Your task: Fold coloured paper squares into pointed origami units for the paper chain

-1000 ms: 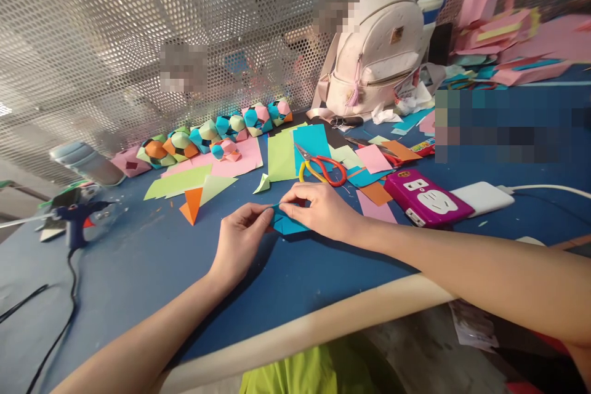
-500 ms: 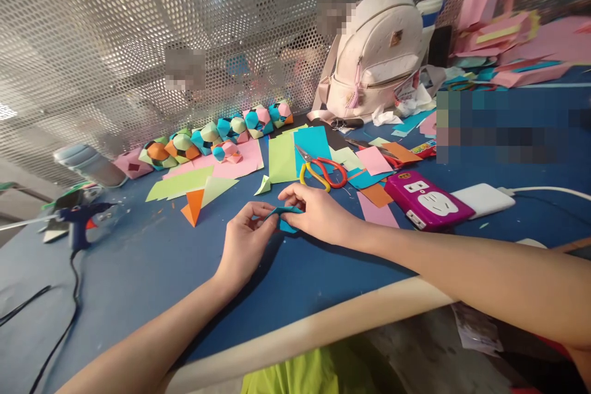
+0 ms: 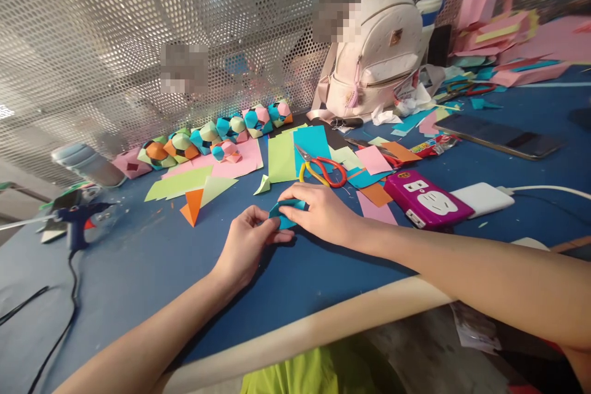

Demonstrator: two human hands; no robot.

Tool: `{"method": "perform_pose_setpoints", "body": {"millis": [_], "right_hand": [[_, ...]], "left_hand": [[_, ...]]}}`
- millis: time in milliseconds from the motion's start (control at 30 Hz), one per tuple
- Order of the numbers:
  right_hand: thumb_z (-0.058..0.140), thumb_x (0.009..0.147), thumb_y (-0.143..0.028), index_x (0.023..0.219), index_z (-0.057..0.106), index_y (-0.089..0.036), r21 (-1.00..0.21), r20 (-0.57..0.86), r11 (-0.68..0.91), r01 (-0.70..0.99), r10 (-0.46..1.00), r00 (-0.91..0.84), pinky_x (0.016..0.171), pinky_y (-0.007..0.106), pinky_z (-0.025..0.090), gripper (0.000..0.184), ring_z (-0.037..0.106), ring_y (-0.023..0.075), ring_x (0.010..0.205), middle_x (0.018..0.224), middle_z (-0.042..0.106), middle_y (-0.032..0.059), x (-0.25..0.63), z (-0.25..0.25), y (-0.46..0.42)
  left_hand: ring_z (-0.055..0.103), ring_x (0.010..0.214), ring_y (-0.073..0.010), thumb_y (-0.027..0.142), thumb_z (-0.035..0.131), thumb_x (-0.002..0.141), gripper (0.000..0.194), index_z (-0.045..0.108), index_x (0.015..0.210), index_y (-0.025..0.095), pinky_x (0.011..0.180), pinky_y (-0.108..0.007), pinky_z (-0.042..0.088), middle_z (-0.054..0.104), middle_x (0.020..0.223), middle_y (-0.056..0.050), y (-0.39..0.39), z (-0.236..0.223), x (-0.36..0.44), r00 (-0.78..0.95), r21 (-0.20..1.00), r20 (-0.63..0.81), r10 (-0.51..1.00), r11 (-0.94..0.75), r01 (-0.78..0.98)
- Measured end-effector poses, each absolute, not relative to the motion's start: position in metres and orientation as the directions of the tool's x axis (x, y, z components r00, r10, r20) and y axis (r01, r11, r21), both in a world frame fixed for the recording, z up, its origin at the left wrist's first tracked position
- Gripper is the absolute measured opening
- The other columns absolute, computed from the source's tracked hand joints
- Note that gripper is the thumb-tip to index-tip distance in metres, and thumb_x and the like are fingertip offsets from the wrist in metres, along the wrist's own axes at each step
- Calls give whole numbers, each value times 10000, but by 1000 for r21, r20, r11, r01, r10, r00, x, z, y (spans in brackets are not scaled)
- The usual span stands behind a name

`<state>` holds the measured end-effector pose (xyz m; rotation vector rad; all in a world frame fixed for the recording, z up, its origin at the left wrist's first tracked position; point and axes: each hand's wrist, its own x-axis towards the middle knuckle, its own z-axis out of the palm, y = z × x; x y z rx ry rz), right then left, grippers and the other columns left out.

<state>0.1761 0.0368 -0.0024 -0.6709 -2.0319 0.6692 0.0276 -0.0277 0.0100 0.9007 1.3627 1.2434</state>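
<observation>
Both hands meet over the blue table (image 3: 194, 295) around a small folded piece of blue paper (image 3: 287, 217). My left hand (image 3: 249, 240) pinches its left edge between thumb and fingers, with some fingertips underneath. From the right, my right hand (image 3: 323, 209) grips its other side; part of the paper is hidden by the fingers. Just beyond the hands lie scissors (image 3: 325, 171) with red and yellow handles, on blue and green paper sheets (image 3: 281, 157). A small pale green folded piece (image 3: 263, 184) rests close by, and an orange folded piece (image 3: 192, 206) lies farther left.
Several multicoloured folded-paper balls (image 3: 207, 136) line the back. A glue gun (image 3: 83, 221) with its cord and a tumbler (image 3: 87, 164) stand left. Rightward are a purple power socket (image 3: 425, 200), a white adapter (image 3: 482, 200), a phone (image 3: 503, 135) and a backpack (image 3: 378, 55).
The blue paper has been turned and now shows more of its face. My left fingers have moved beneath its lower edge, and my right hand has shifted slightly to the right.
</observation>
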Motion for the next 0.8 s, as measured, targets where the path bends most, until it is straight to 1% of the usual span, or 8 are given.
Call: {"method": "perform_pose_setpoints", "body": {"millis": [100,267,367,433,500,567,667,800], "right_hand": [[591,825,-109,749,637,-162,-634,590,744,210,641,-490,682,256,447,103,597,140,715,761,653,33,177,-3,39],[600,811,-94,727,638,-151,-655,538,725,212,645,-543,652,241,417,109,569,123,686,733,630,21,178,0,37],[607,811,-169,863,641,-155,-752,453,622,219,728,-515,656,245,432,64,574,125,700,797,636,27,178,3,36],[631,797,-256,1014,599,-154,-834,358,507,217,798,-485,633,249,444,242,576,125,687,857,630,35,177,3,35],[653,768,-284,1067,548,-151,-886,279,416,205,831,-482,611,246,448,343,579,125,685,877,617,37,174,1,34],[641,748,-224,1016,533,-156,-901,263,395,181,827,-497,602,236,442,298,579,123,691,843,610,19,170,-3,33],[586,727,-123,947,534,-173,-884,297,434,170,805,-514,559,215,404,231,546,107,634,725,583,-33,167,-5,31],[566,695,-55,955,550,-172,-876,287,432,215,824,-488,594,217,433,286,559,107,658,741,591,-26,167,-3,31]], "left_hand": [[703,576,-167,229,762,655,308,469,721,164,625,-269,571,625,604,32,-29,11,29,-135,972,-216,967,200,-123],[696,583,-145,283,744,694,285,558,852,138,632,-289,593,633,759,23,-29,12,29,-81,981,-168,982,159,-112],[675,561,-130,288,744,683,270,552,786,129,602,-277,590,616,717,29,-28,12,29,-143,985,-149,978,134,-108],[660,580,-114,277,744,678,266,536,768,138,616,-280,596,610,710,36,-27,11,29,-204,988,-115,972,91,-121],[639,621,-97,273,735,688,256,528,770,146,638,-274,598,606,717,40,-26,9,29,-241,991,-76,967,47,-124],[617,648,-89,277,728,695,251,532,784,149,635,-257,593,599,727,41,-26,7,30,-244,993,-57,968,30,-116],[605,632,-87,290,725,692,259,532,794,150,595,-242,580,595,735,41,-26,6,31,-219,993,-65,973,41,-112],[636,572,-105,294,729,690,286,495,784,159,581,-271,580,606,717,39,-27,8,32,-149,988,-119,982,101,-121]]}}
